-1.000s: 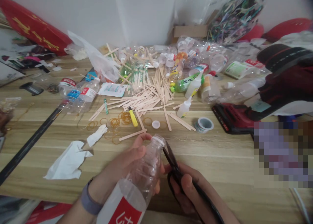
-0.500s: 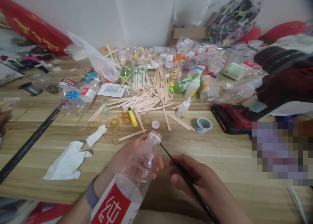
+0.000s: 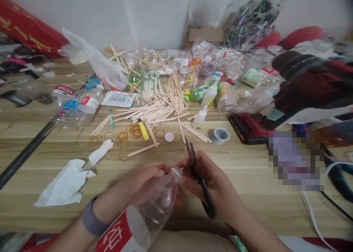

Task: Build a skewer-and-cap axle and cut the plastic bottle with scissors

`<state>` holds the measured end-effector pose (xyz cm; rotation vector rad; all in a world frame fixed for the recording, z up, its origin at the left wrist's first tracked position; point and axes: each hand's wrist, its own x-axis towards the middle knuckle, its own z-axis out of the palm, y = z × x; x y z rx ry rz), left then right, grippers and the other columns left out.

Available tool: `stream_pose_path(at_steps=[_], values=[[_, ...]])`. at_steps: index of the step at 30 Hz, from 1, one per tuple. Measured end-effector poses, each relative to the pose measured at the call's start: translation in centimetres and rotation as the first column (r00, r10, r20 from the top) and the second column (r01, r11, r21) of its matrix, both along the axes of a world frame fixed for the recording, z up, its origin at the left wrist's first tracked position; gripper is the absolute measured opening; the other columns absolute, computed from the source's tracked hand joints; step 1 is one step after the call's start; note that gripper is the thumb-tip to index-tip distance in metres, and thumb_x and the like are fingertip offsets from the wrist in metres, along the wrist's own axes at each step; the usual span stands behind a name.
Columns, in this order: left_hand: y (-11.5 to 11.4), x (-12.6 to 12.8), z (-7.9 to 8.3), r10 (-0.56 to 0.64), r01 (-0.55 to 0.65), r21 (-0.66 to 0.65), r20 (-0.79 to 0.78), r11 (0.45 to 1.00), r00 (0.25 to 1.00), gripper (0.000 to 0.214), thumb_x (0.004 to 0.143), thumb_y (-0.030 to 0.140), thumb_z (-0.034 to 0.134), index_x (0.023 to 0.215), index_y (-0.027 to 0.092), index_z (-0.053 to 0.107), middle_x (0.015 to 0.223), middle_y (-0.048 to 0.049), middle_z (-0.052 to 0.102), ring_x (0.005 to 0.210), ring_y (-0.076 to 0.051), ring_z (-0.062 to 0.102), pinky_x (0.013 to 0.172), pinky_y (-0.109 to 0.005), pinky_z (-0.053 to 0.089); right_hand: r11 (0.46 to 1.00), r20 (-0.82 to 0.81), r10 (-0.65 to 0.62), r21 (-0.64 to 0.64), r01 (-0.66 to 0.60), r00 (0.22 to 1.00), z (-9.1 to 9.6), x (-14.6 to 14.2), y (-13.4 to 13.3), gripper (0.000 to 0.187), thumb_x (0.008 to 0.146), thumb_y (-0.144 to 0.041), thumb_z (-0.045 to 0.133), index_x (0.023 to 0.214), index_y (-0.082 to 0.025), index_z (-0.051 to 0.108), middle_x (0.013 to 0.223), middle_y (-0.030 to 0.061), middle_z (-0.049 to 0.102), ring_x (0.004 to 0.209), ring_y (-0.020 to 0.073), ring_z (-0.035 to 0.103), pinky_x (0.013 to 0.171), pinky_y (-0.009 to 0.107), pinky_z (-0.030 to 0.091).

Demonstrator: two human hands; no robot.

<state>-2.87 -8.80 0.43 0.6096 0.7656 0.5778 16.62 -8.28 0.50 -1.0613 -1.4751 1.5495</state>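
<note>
Taking the bottle's neck as the clock's centre, with twelve toward the wall, a black bar (image 3: 30, 154) slants in from between nine and ten, with a torn white paper sheet (image 3: 66, 184) flat near nine. At ten, a labelled clear bottle (image 3: 91, 102) leans among others; the crumpled tissue (image 3: 100, 151) is nearer, between nine and ten. Rubber bands (image 3: 122, 136) lie in loops at ten. The clear plastic bottle (image 3: 143, 215), red-and-white label on its body, is tilted over the table's near edge, its base toward between seven and eight. At half past ten lies a yellow-handled tool (image 3: 143, 130). The left hand (image 3: 149, 176) is wrapped around the bottle's upper part from the nine o'clock side, grasping it below the neck. Wooden sticks (image 3: 154, 114) are heaped at eleven, and a white cap (image 3: 169, 137) is near twelve. Black scissors (image 3: 195, 171), tips toward one, are grasped in the right hand (image 3: 212, 182) on the three o'clock side; its thumb and fingertips meet the neck, but I cannot tell whether they pinch anything there. A small white squeeze bottle (image 3: 199, 119) stands at one, a tape roll (image 3: 220, 135) lies at two, and farther along two is a red-and-black power tool (image 3: 298, 86).
</note>
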Motion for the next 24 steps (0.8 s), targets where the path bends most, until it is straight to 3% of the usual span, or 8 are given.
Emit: stream_pose_path(at_steps=[4, 7, 11, 15, 17, 20, 24], values=[[0.5, -0.1, 2.0, -0.081, 0.093, 0.035, -0.252, 0.995, 0.964, 0.032, 0.089, 0.042, 0.057, 0.078, 0.014, 0.069, 0.070, -0.0046, 0.071, 0.061, -0.016, 0.065, 0.060, -0.024, 0.047, 0.997, 0.079, 0.014, 0.075, -0.020, 0.997, 0.1, 0.0, -0.4, 0.018, 0.085, -0.030, 0.064, 0.095, -0.020, 0.054, 0.077, -0.0009, 0.060, 0.065, 0.0117, 0.054, 0.060, 0.023, 0.043], [0.6, -0.1, 2.0, -0.136, 0.162, 0.046, -0.356, 0.986, 0.925, 0.032, 0.086, 0.046, 0.063, 0.078, 0.016, 0.069, 0.066, -0.0027, 0.071, 0.058, -0.016, 0.064, 0.054, -0.022, 0.044, 0.986, 0.141, -0.011, 0.164, -0.012, 0.990, -0.2, -0.2, -0.7, 0.012, 0.085, -0.025, 0.061, 0.094, -0.020, 0.055, 0.079, -0.0005, 0.062, 0.067, 0.0119, 0.055, 0.062, 0.023, 0.043], [0.7, 0.1, 1.1, -0.181, 0.208, 0.031, -0.378, 0.978, 0.908, 0.025, 0.087, 0.039, 0.063, 0.079, 0.017, 0.071, 0.064, -0.0017, 0.072, 0.058, -0.016, 0.065, 0.052, -0.021, 0.042, 0.970, 0.210, -0.012, 0.241, -0.040, 0.978, -0.9, -0.4, -0.9, 0.012, 0.083, -0.021, 0.058, 0.094, -0.020, 0.056, 0.078, -0.0006, 0.063, 0.066, 0.0119, 0.054, 0.061, 0.022, 0.042], [0.8, 0.0, 1.2, -0.217, 0.213, -0.050, -0.316, 0.976, 0.923, 0.033, 0.089, 0.045, 0.058, 0.076, 0.018, 0.072, 0.066, -0.0034, 0.073, 0.060, -0.017, 0.065, 0.053, -0.022, 0.045, 0.989, 0.196, -0.025, 0.146, -0.004, 0.980, -0.5, -0.3, -0.8, 0.016, 0.084, -0.030, 0.059, 0.096, -0.020, 0.055, 0.078, 0.0003, 0.063, 0.067, 0.0134, 0.056, 0.059, 0.023, 0.043], [1.0, -0.4, 1.7, -0.171, 0.170, -0.027, -0.276, 0.985, 0.946, 0.039, 0.091, 0.048, 0.054, 0.076, 0.016, 0.072, 0.066, -0.0053, 0.072, 0.061, -0.017, 0.065, 0.056, -0.023, 0.047, 0.993, 0.233, -0.051, 0.117, 0.024, 0.971, -0.2, 0.1, -0.9, 0.022, 0.084, -0.035, 0.060, 0.098, -0.020, 0.054, 0.081, 0.0015, 0.064, 0.068, 0.0146, 0.057, 0.060, 0.024, 0.044], [1.1, -1.1, 2.5, -0.017, 0.022, 0.022, -0.197, 1.000, 0.980, 0.039, 0.093, 0.045, 0.052, 0.080, 0.014, 0.070, 0.068, -0.0064, 0.072, 0.063, -0.018, 0.066, 0.062, -0.025, 0.049, 0.984, 0.399, -0.092, 0.179, 0.021, 0.912, 0.0, 0.8, -1.3, 0.030, 0.079, -0.036, 0.067, 0.103, -0.019, 0.057, 0.085, 0.0031, 0.064, 0.068, 0.0165, 0.056, 0.061, 0.027, 0.044], [1.2, -1.6, 3.0, 0.098, -0.099, -0.014, -0.078, 0.995, 0.992, 0.039, 0.092, 0.045, 0.051, 0.085, 0.012, 0.069, 0.071, -0.0054, 0.072, 0.065, -0.017, 0.067, 0.063, -0.025, 0.050, 0.982, 0.489, -0.067, 0.185, -0.028, 0.870, -0.8, 1.3, -2.0, 0.032, 0.078, -0.032, 0.070, 0.104, -0.019, 0.060, 0.087, 0.0045, 0.065, 0.076, 0.0202, 0.060, 0.066, 0.029, 0.047]])
